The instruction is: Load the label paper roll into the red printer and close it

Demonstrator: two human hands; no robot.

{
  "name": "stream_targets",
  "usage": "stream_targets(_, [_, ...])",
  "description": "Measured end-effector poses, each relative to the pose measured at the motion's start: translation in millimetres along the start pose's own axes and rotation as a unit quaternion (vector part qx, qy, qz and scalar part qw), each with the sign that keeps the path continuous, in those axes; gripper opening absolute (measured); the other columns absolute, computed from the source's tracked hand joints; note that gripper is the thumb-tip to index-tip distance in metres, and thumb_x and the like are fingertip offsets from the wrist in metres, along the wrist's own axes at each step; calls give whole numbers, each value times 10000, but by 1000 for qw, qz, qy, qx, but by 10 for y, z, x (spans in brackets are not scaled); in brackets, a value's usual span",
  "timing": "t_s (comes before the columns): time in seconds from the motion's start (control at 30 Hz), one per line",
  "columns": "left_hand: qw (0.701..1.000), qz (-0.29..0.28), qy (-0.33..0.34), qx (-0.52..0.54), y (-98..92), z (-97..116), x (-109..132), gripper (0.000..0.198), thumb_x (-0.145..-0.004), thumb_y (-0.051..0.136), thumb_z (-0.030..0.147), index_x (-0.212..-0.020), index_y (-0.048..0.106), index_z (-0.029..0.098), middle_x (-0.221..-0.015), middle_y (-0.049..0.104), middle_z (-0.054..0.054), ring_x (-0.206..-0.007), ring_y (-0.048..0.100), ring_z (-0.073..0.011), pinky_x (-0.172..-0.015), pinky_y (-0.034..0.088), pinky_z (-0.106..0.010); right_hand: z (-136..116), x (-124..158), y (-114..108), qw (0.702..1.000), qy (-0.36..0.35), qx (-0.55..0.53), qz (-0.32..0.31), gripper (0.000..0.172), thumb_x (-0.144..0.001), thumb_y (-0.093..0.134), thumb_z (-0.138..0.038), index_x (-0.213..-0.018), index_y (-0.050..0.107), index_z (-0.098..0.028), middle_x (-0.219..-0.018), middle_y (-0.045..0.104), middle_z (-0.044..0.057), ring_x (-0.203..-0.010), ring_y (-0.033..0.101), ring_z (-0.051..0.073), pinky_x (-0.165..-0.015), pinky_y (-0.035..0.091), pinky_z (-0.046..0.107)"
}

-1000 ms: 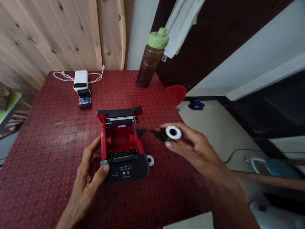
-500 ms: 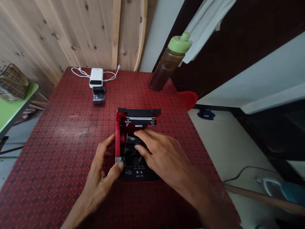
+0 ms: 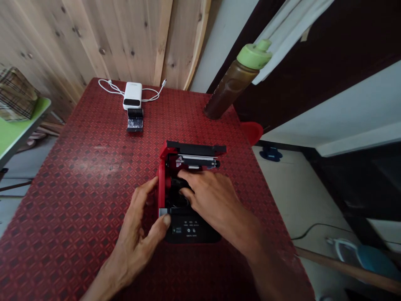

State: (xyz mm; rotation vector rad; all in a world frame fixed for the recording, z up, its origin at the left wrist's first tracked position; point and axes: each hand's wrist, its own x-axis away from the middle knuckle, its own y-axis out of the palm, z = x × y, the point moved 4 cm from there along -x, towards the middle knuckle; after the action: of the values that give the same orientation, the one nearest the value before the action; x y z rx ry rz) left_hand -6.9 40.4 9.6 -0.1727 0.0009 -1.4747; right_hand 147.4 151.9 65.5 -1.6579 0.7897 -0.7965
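Since the earlier look, the right hand (image 3: 216, 200) has come down out of the air and now sits inside the small red printer (image 3: 161, 188), whose lid stands wide open. Its fingers (image 3: 185, 193) are bent over a dark roll (image 3: 176, 194) down in the middle of the box, but I can't tell if they grip it or only press on it, because the hand hides most of it. The left hand (image 3: 134, 246) is curved around the near corner of the printer, with its thumb (image 3: 165, 220) on a small silver edge, so it seems to be keeping the box still. The printer sits near the middle of the red patterned worktop (image 3: 78, 188). It looks as if the roll is being settled into its place, and the next move seems to call for getting it sitting flat with the lid still up. Small white words and buttons show on the printer's black front (image 3: 191, 232), but they are too tiny to read. Farther back lie a white power bank (image 3: 132, 95) with a white cable (image 3: 108, 85) and a small black strip (image 3: 135, 122). A brown bottle (image 3: 233, 85) with a green cap stands at the far corner, and no brand name can be read on any of them.
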Motion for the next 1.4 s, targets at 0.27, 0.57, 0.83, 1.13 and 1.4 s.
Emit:
stream_targets(0.27, [1000, -1, -2, -1, -1, -5, 11, 608, -1059, 650, 416, -1639, 469, 411, -1699, 502, -66, -1587, 427, -363, -1302, 293, -687, 57, 42, 74, 997, -47, -45, 47, 245, -979, 685, -86, -1115, 810, -247, -1005, 862, 53, -803, 807, 217, -748, 640, 340])
stream_targets(0.57, [999, -8, -19, 31, -20, 21, 12, 617, -1051, 662, 461, -1634, 501, 338, -1704, 517, -93, -1588, 450, -366, -1303, 335, -641, 119, 528, -210, 961, -144, -218, 93, 244, -1057, 686, -183, -1276, 768, -253, -1242, 841, 26, -1163, 789, 205, -1085, 635, 410])
stream_targets(0.83, [996, 80, 33, 0, -251, 297, -395, 574, -1059, 605, 594, -1536, 636, 276, -1624, 613, -122, -1496, 554, -394, -1235, 423, -609, -16, 635, -118, 941, -166, -208, 208, 257, -1066, 565, -18, -959, 726, -187, -911, 753, 39, -837, 661, 175, -768, 607, 331])
stream_targets(1.13, [988, 88, 100, 83, -86, 584, -898, 358, -1043, 690, 547, -898, 819, 246, -1183, 810, -69, -1422, 616, -311, -1232, 424, -473, -176, 1004, 13, 929, -141, -92, 331, 265, -1044, 548, -10, -1112, 766, -146, -974, 816, 83, -882, 730, 213, -828, 633, 363])
stream_targets(1.4, [993, 40, -32, 103, -54, 251, -398, 580, -925, 867, 431, -1464, 674, 339, -1554, 683, -64, -1487, 601, -345, -1177, 538, -483, -174, 1076, 122, 922, -86, -40, 375, 243, -1013, 627, -37, -1143, 745, -204, -1363, 806, 139, -1302, 729, 281, -1028, 610, 427])
